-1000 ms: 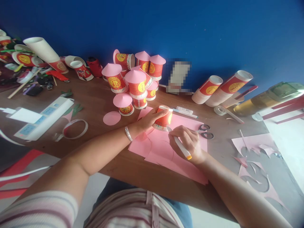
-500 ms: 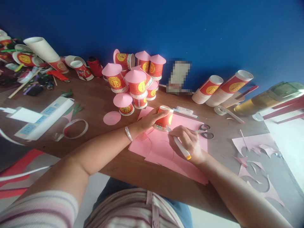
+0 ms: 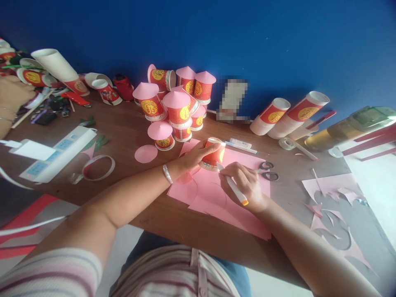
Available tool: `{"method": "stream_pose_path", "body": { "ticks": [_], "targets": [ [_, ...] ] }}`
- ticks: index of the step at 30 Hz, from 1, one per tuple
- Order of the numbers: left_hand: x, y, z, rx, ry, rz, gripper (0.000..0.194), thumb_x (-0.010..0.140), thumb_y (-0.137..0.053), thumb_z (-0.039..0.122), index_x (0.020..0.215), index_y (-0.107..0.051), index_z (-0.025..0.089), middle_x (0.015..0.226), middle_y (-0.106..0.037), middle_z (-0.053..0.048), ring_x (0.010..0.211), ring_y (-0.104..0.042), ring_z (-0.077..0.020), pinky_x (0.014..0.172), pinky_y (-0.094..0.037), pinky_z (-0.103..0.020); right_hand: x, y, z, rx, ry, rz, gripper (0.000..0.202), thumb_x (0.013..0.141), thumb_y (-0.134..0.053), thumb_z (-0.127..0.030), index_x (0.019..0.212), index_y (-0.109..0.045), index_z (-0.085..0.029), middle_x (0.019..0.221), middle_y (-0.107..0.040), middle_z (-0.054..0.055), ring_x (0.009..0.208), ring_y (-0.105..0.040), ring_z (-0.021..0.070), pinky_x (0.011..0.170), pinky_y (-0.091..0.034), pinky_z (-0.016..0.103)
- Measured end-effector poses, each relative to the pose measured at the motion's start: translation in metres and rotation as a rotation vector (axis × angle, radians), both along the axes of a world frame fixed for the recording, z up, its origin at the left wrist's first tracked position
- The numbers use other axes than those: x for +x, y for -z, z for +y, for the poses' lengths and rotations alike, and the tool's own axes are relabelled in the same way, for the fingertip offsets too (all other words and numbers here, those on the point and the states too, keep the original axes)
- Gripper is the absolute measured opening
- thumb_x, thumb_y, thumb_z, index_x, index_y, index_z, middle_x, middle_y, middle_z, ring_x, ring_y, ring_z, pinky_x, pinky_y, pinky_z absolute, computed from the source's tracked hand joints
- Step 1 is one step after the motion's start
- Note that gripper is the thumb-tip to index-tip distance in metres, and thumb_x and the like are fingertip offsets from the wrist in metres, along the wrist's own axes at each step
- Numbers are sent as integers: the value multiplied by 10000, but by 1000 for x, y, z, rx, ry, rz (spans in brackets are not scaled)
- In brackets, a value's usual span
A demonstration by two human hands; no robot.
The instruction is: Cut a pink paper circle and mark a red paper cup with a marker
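Note:
My left hand is wrapped round a red and white paper cup with a yellow emblem, tilted over the pink paper sheets. My right hand grips a white marker with an orange end. The marker's tip meets the cup's white rim, where a green drawn line shows. Scissors lie just right of my right hand, partly on the pink sheets. A pink paper disc rests on the table left of the sheets.
Cups with pink cone tops stand behind my left hand. Stacked cups, a tape roll and paper scraps are to the right. A power strip lies left. Another person's hand is at the far left.
Another person's hand and wrist have come into view at the far left, over the clutter. My hands, the cup and the marker look almost unmoved.

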State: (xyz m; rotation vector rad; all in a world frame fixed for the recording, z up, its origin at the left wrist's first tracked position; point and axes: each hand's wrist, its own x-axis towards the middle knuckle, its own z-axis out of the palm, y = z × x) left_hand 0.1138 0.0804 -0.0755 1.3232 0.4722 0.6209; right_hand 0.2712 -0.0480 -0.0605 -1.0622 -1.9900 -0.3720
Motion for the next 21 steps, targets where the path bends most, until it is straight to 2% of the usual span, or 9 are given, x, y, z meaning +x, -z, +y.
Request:
{"method": "stream_pose_path", "body": {
  "ticks": [4,15,21],
  "targets": [
    [-1,-1,-1,-128,8,-9,530,884,-759,650,1048,-616,167,881,-597,-6,772,-560,-132,675,-444,-261,0,-2,0,9,1,4,260,938,-607,-1,1027,-541,-236,757,-624,-30,610,-605,125,559,-479,253],
    [0,0,0,-113,16,-39,534,896,-751,658,1003,-624,151,836,-589,-7,769,-546,-130,700,-441,-271,-1,-2,-3,-2,-29,3,252,940,-622,0,1006,-537,-228,736,-604,-29,591,-596,132,543,-462,263],
    [-1,-1,0,-119,15,-23,569,886,-754,672,1086,-644,151,854,-607,-9,753,-571,-133,677,-457,-272,1,-1,-2,-16,-24,-8,231,957,-617,-22,1026,-537,-228,762,-614,-24,599,-588,127,542,-452,259]
  ]
}}
